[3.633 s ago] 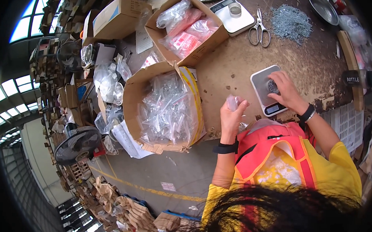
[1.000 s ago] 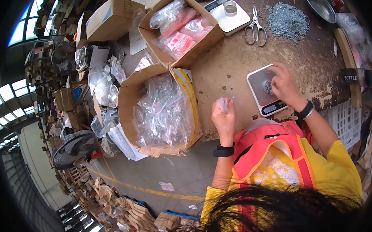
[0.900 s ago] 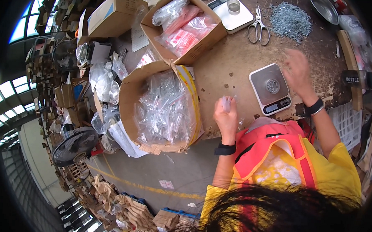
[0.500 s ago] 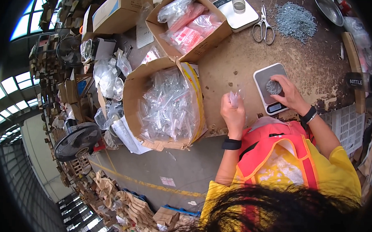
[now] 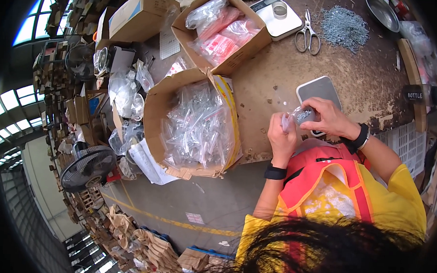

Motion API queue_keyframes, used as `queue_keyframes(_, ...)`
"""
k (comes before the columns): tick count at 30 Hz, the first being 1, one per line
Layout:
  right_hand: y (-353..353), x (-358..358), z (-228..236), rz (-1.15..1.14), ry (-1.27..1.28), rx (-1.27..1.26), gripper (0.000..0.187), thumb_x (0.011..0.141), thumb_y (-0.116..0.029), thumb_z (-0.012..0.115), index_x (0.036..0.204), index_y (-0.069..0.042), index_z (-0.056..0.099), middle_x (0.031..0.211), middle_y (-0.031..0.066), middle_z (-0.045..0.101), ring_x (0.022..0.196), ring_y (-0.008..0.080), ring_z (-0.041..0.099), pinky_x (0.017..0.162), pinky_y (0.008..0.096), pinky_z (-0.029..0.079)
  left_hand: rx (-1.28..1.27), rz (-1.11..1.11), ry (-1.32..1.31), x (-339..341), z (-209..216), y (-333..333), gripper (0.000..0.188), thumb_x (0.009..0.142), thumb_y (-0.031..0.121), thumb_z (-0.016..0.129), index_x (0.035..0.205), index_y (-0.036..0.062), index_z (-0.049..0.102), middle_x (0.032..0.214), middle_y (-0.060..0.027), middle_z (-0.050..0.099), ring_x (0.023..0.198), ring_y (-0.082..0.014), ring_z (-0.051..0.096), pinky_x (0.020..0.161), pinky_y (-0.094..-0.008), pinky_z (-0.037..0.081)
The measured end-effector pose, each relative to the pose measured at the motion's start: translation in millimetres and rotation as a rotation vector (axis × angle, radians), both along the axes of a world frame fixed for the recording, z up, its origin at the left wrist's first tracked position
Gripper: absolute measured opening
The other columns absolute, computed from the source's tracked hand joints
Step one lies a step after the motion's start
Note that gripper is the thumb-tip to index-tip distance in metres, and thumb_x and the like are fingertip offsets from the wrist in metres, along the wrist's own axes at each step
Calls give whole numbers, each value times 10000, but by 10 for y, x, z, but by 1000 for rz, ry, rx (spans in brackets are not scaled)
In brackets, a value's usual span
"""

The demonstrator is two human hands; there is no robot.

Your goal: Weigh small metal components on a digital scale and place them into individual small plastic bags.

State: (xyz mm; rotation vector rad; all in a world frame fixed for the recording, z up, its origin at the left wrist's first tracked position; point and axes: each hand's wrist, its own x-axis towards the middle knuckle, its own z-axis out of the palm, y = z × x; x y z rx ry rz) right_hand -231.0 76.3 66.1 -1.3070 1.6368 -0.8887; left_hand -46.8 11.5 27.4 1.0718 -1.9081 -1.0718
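Observation:
My left hand [image 5: 282, 138] grips a small clear plastic bag [image 5: 288, 122], fingers closed round it. In my right hand [image 5: 329, 117] is a small round metal cup [image 5: 305, 115] with screws inside, tipped toward the bag's mouth. The cup's rim and the bag meet or nearly meet; exactly how far it goes in I cannot tell. Behind my right hand lies a digital scale [image 5: 323, 87], its grey platform bare and its display partly covered. A heap of loose screws [image 5: 344, 29] lies at the far right of the table.
A cardboard box [image 5: 151, 128] full of filled clear bags stands left of my hands. Behind it is another box [image 5: 239, 62] with plastic packs. Scissors [image 5: 308, 35] and a second scale [image 5: 287, 25] with a metal cup lie farther back. A metal bowl [image 5: 383, 14] sits far right.
My right hand has lifted the cup of screws off the scale and brought it left, tilting it to the bag. My left hand has shifted slightly right toward it.

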Motion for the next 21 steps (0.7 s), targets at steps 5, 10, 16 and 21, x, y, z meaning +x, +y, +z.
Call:
queue_keyframes(5,-152,-45,93,149,252,-136,499,763,-336,846,999,8,572,894,174,603,807,353,614,694,415,494,167,-64,-29,84,26,14,88,886,40,661,950,-10,627,884,-153,659,774,-300,659,721,-357,515)
queue_keyframes(10,-383,-76,102,349,491,27,661,745,-558,791,839,80,645,768,279,645,768,470,651,683,484,534,142,-136,-32,136,-57,5,120,838,12,655,954,-8,629,877,-158,640,779,-328,643,714,-371,508)
queue_keyframes(16,-661,-69,-55,537,464,235,735,693,-614,784,666,105,633,674,307,610,665,482,649,626,504,539,167,-172,-72,164,-168,-34,175,806,3,649,978,-8,618,913,-175,606,830,-366,616,753,-381,496)
queue_keyframes(21,-643,-288,-92,449,392,260,678,740,-602,764,813,66,674,746,267,644,703,420,661,653,464,530,186,-189,-63,150,-401,-120,163,851,23,637,1013,-2,634,958,-143,641,865,-298,642,796,-352,502)
